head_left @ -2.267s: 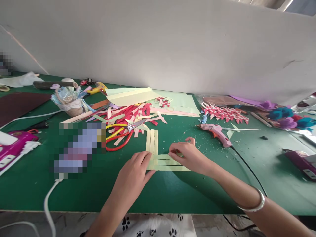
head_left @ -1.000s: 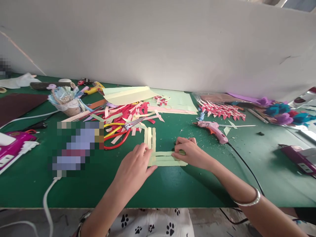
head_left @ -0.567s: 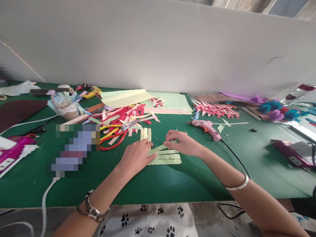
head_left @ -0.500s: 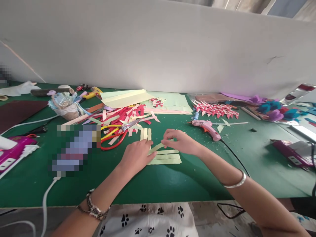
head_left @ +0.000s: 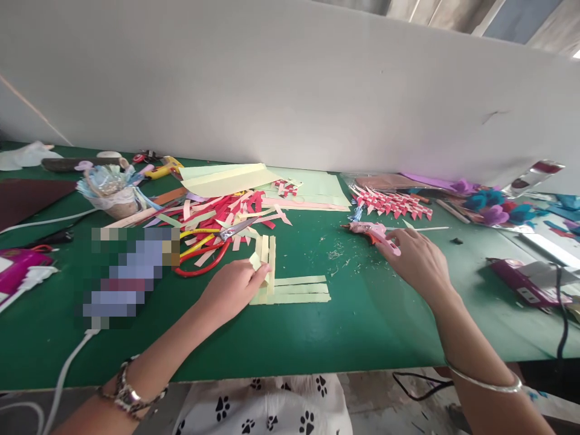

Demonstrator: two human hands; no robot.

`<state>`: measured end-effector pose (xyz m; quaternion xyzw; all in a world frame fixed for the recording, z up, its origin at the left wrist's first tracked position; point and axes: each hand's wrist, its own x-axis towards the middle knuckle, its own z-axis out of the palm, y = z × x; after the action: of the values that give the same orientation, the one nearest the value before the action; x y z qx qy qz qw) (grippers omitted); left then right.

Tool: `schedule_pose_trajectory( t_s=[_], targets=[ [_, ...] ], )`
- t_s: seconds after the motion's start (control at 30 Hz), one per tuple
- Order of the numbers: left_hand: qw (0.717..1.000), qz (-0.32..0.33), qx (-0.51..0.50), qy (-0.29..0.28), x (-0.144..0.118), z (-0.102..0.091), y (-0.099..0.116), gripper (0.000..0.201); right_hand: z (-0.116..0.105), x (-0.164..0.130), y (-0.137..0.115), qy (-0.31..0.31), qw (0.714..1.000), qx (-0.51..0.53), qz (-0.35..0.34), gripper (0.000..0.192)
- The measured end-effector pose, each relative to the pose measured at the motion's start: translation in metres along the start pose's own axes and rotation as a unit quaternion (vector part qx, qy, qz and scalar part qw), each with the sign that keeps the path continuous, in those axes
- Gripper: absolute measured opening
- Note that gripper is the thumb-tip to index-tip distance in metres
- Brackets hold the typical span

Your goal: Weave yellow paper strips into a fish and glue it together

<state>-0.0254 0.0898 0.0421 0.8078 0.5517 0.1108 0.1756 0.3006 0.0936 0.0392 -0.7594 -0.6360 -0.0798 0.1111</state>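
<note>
My left hand pinches a pale yellow-green paper strip between thumb and fingers, its free end sticking up. Under and beside this hand lie pale yellow upright strips and light green crosswise strips, crossing at the lower left corner. To the right, my right hand has its fingers closed around the handle of a pink hot glue gun, which lies on the table with its nozzle to the left. A glue stick extends from the gun's back.
Scissors with red and yellow handles lie left of the strips, near a heap of red and pink paper strips. Behind are pale paper sheets and a red-and-white woven paper piece. A purple power strip sits at right.
My right hand has let go of the light green strip and moved right to the glue gun. My left hand now holds up a strip end. The view has shifted slightly.
</note>
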Motion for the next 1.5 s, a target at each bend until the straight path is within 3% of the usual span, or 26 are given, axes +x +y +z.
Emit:
schedule_pose_trajectory(
  t_s=[0.1, 0.23, 0.33, 0.5, 0.63, 0.73, 0.87, 1.03, 1.2, 1.5],
  targets=[
    [1.000, 0.011, -0.019, 0.005, -0.002, -0.003, -0.005, 0.051, 0.022, 0.007, 0.025, -0.070, 0.992, -0.075, 0.074, 0.040],
    [1.000, -0.005, -0.011, 0.010, -0.004, -0.004, -0.014, 0.049, 0.041, 0.021, 0.032, -0.134, 0.987, -0.053, 0.064, 0.033],
    [0.999, -0.040, -0.015, 0.002, -0.006, -0.002, -0.021, 0.049, 0.045, 0.027, 0.028, -0.121, 0.990, -0.047, 0.054, 0.027],
    [0.996, -0.042, -0.073, -0.017, -0.009, -0.001, -0.029, 0.042, 0.035, 0.015, 0.013, -0.079, 0.994, -0.044, 0.059, 0.030],
    [0.992, -0.064, -0.101, -0.037, -0.006, 0.001, -0.034, 0.041, 0.016, -0.006, -0.008, 0.015, 0.999, -0.010, -0.029, 0.033],
    [0.990, -0.060, -0.123, -0.042, -0.006, 0.002, -0.038, 0.043, 0.004, -0.021, -0.029, 0.052, 0.994, 0.015, -0.090, 0.042],
    [0.987, -0.068, -0.142, -0.044, -0.007, 0.002, -0.040, 0.047, 0.005, -0.034, -0.057, 0.074, 0.986, 0.032, -0.144, 0.056],
    [0.984, -0.080, -0.148, -0.057, -0.009, 0.003, -0.040, 0.048, 0.019, -0.043, -0.078, 0.096, 0.975, 0.020, -0.201, 0.045],
    [0.986, -0.063, -0.150, -0.038, -0.008, 0.005, -0.042, 0.050, 0.023, -0.046, -0.084, 0.105, 0.964, 0.007, -0.245, 0.041],
    [0.988, -0.048, -0.144, -0.021, -0.008, 0.006, -0.044, 0.049, 0.026, -0.050, -0.085, 0.075, 0.962, 0.016, -0.262, 0.034]
  ],
)
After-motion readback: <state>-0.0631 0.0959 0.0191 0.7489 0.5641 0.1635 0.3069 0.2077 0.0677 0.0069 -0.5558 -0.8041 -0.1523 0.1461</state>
